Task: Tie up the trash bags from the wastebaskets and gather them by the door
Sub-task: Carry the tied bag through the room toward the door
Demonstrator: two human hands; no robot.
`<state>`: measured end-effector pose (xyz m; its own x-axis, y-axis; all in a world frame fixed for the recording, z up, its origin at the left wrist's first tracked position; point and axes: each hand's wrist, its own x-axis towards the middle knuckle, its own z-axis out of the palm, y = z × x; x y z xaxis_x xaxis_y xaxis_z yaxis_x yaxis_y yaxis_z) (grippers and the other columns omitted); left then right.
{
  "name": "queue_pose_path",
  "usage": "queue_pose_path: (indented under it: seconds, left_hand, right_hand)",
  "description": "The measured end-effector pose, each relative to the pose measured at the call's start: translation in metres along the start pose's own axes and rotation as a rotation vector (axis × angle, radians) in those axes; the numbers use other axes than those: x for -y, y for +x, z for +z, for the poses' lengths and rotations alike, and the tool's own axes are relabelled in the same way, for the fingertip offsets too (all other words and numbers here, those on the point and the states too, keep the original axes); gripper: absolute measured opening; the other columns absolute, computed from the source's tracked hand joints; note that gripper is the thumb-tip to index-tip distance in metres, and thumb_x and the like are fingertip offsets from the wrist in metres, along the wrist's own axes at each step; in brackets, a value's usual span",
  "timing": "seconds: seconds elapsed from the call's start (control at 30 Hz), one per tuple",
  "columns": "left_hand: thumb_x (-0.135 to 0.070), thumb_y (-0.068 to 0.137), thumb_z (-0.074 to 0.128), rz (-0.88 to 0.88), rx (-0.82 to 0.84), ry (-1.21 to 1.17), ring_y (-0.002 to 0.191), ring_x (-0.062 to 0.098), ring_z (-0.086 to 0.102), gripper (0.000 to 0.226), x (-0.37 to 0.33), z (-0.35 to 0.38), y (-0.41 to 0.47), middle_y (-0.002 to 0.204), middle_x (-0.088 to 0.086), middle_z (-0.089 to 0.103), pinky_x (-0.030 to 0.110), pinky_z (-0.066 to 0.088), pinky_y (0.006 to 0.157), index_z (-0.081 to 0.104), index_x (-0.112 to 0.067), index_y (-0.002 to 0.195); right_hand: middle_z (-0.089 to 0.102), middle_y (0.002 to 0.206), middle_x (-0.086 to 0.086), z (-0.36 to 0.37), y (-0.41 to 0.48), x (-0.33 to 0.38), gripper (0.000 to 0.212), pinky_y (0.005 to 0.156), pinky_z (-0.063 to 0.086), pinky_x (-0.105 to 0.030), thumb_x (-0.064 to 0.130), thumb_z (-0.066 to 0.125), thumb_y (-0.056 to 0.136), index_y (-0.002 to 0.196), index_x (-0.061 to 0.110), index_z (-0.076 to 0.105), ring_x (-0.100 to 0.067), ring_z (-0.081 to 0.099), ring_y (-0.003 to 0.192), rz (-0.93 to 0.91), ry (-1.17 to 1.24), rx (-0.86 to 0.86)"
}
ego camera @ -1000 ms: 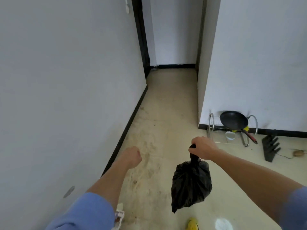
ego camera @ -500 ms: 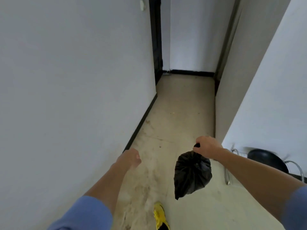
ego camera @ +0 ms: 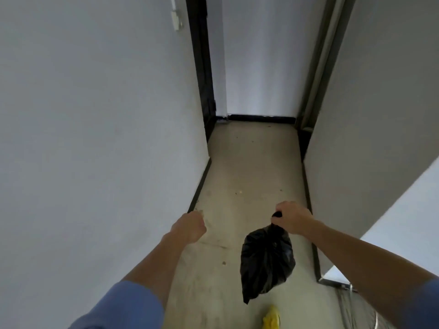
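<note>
In the narrow corridor, the view has moved forward since half a second ago. The black pan has slid out of frame, only a sliver of the chrome rack point(ego camera: 351, 286) is left at the lower right, and the dark door frame point(ego camera: 202, 67) at the far end looks larger. The one black trash bag point(ego camera: 266, 260) hangs clear of the floor point(ego camera: 251, 167) under the right hand point(ego camera: 292, 218), whose fingers point(ego camera: 279, 215) are curled round its twisted neck, as before. The left hand point(ego camera: 190, 227) is held out in front near the left wall point(ego camera: 95, 115), its fingers folded into a fist with nothing in it. Two forearms in blue sleeves show. One yellow shoe point(ego camera: 272, 318) shows below the bag at the bottom edge.
</note>
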<state>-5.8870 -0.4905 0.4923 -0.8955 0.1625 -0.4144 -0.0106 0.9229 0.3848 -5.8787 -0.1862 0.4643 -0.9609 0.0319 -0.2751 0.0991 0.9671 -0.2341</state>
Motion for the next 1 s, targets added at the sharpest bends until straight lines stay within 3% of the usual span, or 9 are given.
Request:
queue_pose_path:
  seconds: [0.13,0.27,0.47,0.77,0.9,1.0]
  left_hand:
    - [-0.019,0.092,0.052,-0.086,0.023,-0.017,0.109,0.025,0.060,0.030,-0.004,-0.021,0.099,0.122,0.010,0.060,0.038,0.049,0.099,0.059,-0.007,0.119]
    - [-0.026,0.094,0.051,-0.146,0.035,-0.048,0.111,0.021,0.056,0.030,-0.018,-0.054,0.194,0.125,0.004,0.055,0.031,0.047,0.097,0.058,-0.013,0.120]
    - [-0.023,0.091,0.054,-0.203,0.016,-0.107,0.111,0.023,0.056,0.024,-0.042,-0.098,0.318,0.123,0.005,0.058,0.036,0.048,0.098,0.062,-0.016,0.113]
    - [-0.022,0.090,0.055,-0.268,0.071,-0.104,0.110,0.023,0.059,0.023,-0.023,-0.145,0.507,0.119,0.006,0.063,0.031,0.047,0.091,0.062,-0.016,0.112]
    - [-0.023,0.090,0.054,-0.250,0.067,-0.144,0.108,0.022,0.059,0.023,-0.017,-0.177,0.613,0.118,0.006,0.063,0.030,0.046,0.089,0.063,-0.017,0.110]
    - [-0.023,0.091,0.053,-0.257,0.088,-0.141,0.105,0.021,0.059,0.021,-0.017,-0.200,0.678,0.117,0.005,0.063,0.028,0.045,0.084,0.063,-0.017,0.109]
  right_hand:
    - [0.058,0.084,0.002,-0.009,0.106,-0.006,0.024,0.067,0.048,-0.030,0.043,0.055,0.086,0.071,0.025,0.049,-0.018,0.058,0.079,-0.045,0.003,0.038]
    - [0.058,0.092,0.000,-0.028,0.217,-0.012,0.020,0.077,0.049,-0.033,0.041,0.057,0.085,0.080,0.022,0.053,-0.020,0.058,0.087,-0.073,0.038,0.093]
    - [0.058,0.097,-0.003,-0.067,0.365,-0.012,0.025,0.073,0.043,-0.028,0.042,0.059,0.087,0.091,0.017,0.058,-0.024,0.060,0.092,-0.107,0.032,0.141]
    - [0.054,0.073,-0.001,-0.096,0.571,-0.006,0.036,0.060,0.039,-0.029,0.044,0.062,0.085,0.064,0.021,0.043,-0.023,0.057,0.071,-0.087,0.078,0.162]
    - [0.060,0.083,-0.006,-0.105,0.671,0.001,0.031,0.063,0.041,-0.030,0.043,0.062,0.086,0.075,0.015,0.053,-0.024,0.059,0.076,-0.074,0.033,0.199]
    - [0.056,0.080,-0.002,-0.113,0.737,0.013,0.031,0.063,0.038,-0.029,0.042,0.060,0.089,0.074,0.017,0.050,-0.022,0.054,0.073,-0.081,0.024,0.250]
